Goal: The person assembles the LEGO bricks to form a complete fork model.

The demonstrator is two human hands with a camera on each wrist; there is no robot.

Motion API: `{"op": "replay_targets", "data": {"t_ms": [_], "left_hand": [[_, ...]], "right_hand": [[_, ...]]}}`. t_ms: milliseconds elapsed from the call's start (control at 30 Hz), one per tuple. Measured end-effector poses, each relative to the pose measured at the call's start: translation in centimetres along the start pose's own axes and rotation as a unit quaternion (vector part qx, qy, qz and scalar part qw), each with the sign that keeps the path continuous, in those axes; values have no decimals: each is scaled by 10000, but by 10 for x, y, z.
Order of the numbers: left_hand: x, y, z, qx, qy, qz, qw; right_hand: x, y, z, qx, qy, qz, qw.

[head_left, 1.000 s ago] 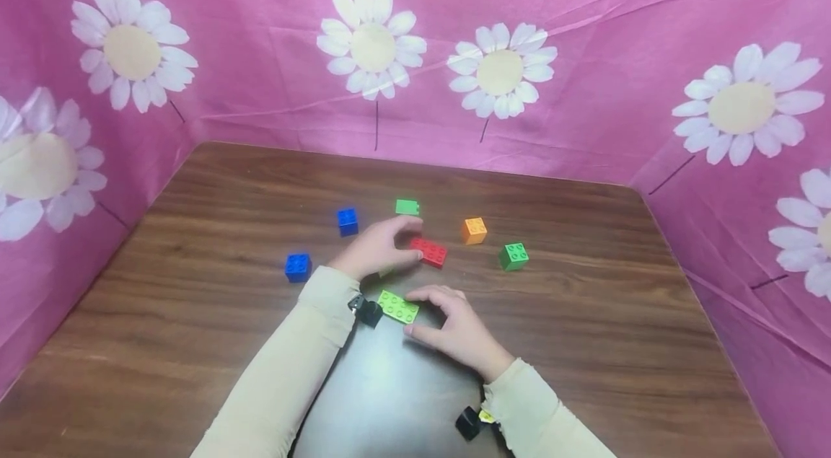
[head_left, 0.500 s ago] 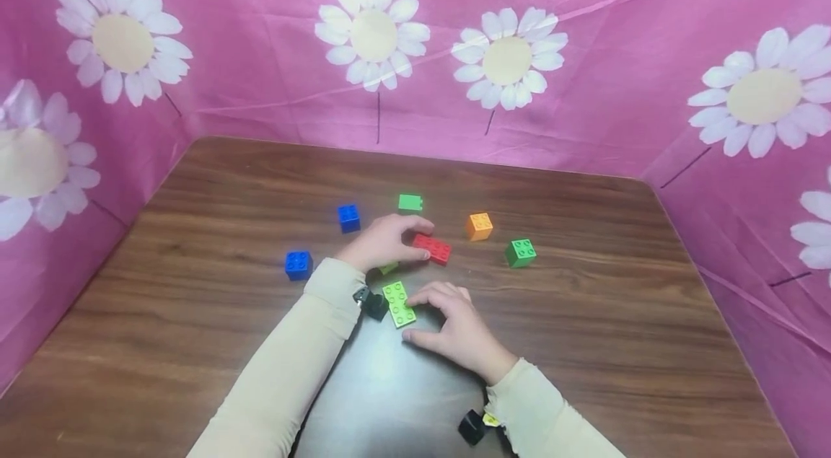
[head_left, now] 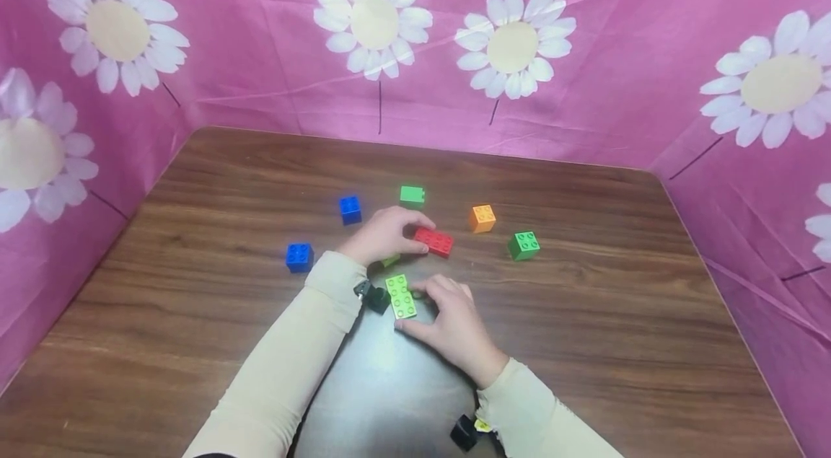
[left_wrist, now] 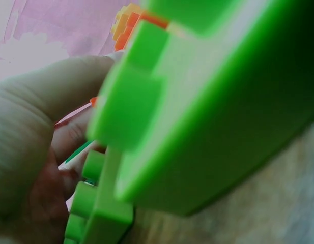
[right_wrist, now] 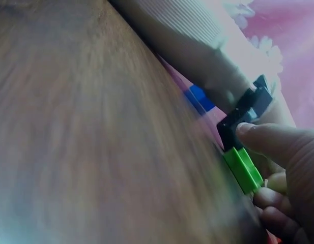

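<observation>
A red plastic eight-stud brick (head_left: 436, 242) lies on the brown wood-grain tabletop (head_left: 617, 342), its 9 o'clock end in the grip of the left hand (head_left: 381, 236), thumb and fingers curled close about it. At its 7 o'clock lies a lime-green plastic eight-stud brick (head_left: 400, 296), studs up; the right hand (head_left: 457, 324) reaches around it from 4 o'clock, its grip loosely spread, a finger at the brick's side and the thumb by its near end, with no firm hold visible. Crowding the lime-green brick at 9 o'clock is the left wrist's black camera (head_left: 376, 298), while the left hand mostly covers a second lime-green brick (head_left: 390, 261) at 12 o'clock from it. Around the red brick stand a green plastic brick on its side (head_left: 412, 196) at 11, an orange cube-like brick (head_left: 482, 218) at 2, a green four-stud brick (head_left: 523, 246) at 3, and two blue four-stud bricks (head_left: 299, 257) at 9 and 10. Pink daisy-printed cloth (head_left: 260, 32) rises behind the tabletop.
</observation>
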State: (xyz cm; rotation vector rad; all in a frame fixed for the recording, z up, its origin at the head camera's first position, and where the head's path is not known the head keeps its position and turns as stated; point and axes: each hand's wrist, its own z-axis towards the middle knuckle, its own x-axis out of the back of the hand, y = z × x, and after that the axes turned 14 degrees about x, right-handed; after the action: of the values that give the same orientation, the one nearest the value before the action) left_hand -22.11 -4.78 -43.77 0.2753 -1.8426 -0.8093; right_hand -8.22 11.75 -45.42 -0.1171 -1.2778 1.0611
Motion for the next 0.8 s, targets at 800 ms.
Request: {"op": "replay_targets", "data": {"t_ms": [800], "left_hand": [[3,-4,-1,179,-153,-78,9997]], "right_hand": [[-3,-6,5,-425,32,-835,9956]]}}
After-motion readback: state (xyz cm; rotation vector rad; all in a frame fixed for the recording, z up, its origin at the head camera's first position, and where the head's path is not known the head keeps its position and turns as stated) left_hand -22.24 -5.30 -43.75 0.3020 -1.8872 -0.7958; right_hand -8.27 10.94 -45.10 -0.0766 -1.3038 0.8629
